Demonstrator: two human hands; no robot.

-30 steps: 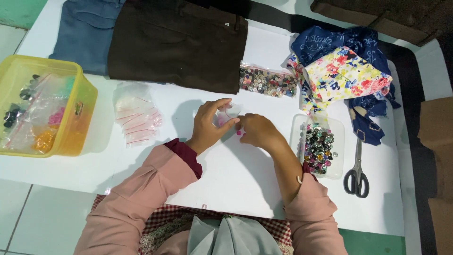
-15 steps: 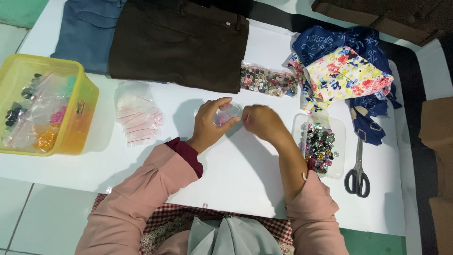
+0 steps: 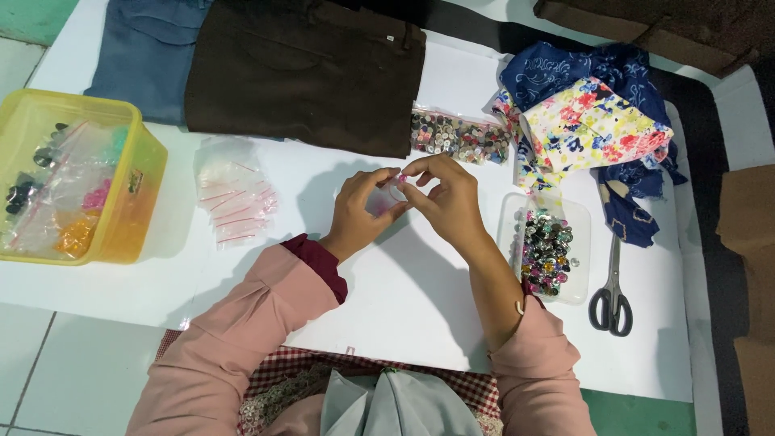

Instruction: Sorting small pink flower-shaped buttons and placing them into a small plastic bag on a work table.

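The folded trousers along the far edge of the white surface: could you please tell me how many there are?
2: blue trousers at the far left and brown trousers beside them on their right. More may be hidden beyond the picture's top edge.

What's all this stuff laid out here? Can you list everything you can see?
small clear bag: one, pinkish contents, between both hands
yellow tub: one, far left, bagged bits inside
stack of clear bags: one, beside tub
trousers: two, brown and blue, top
bag of buttons: one, mixed colours, top centre
clear tray: one, mixed buttons, right
scissors: one, black handles, far right
fabrics: floral and blue, top right
left hand; right hand: pinching the small bag
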